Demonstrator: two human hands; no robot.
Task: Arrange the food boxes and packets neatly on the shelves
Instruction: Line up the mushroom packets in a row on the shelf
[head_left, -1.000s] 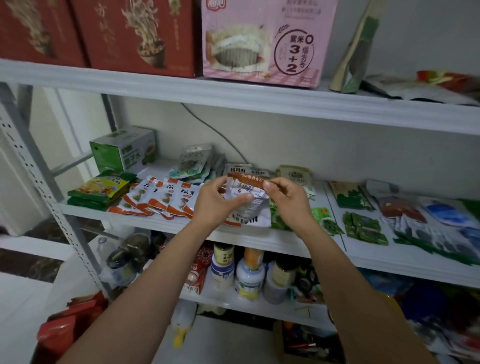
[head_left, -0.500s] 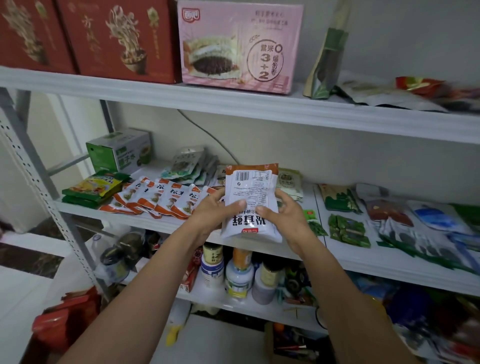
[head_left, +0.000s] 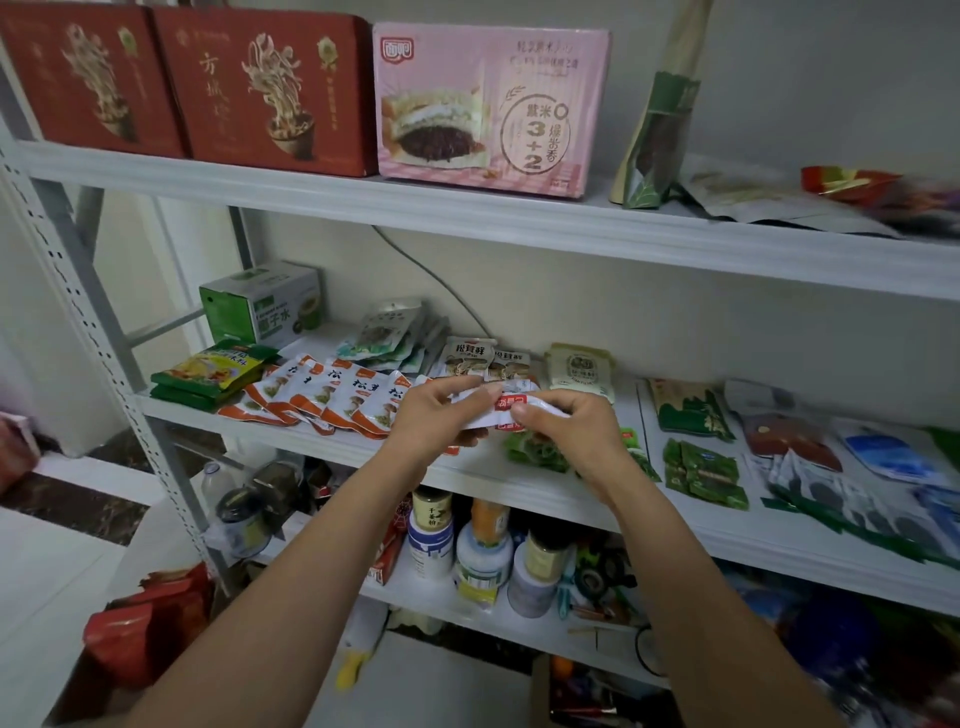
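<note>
**Q:** What have you got there?

**A:** A white packet (head_left: 483, 410) with a red label, tipped almost flat. My left hand (head_left: 434, 415) grips its left end with the fingers curled round it. My right hand (head_left: 569, 431) pinches the right end, thumb pressed by the label.

**Q:** Where is it, exactly?

**A:** I hold it above the front part of the middle shelf (head_left: 322, 441). It is just right of the overlapping row of orange-and-white packets (head_left: 332, 400) and in front of two standing packets (head_left: 483, 358) with brown print. I cannot tell whether it touches the shelf.

**Q:** What else is on that shelf?

**A:** A green box (head_left: 265, 309) at the back left, with yellow-green packets (head_left: 213, 371) stacked before it. Dark green packets (head_left: 701, 467) lie off to my right. Above, on the top shelf, a pink box (head_left: 488, 109) stands beside two red boxes (head_left: 182, 83).
</note>
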